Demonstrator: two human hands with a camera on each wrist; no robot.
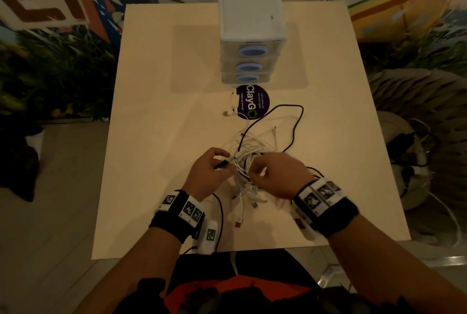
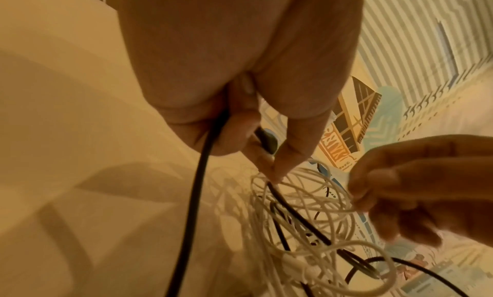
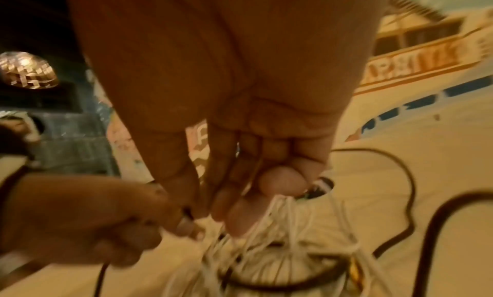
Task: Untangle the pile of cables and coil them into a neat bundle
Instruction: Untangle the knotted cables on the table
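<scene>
Cable pile (image 1: pixel 252 159) on table (image 1: pixel 156 116), before drawers (image 1: pixel 249 35).
</scene>
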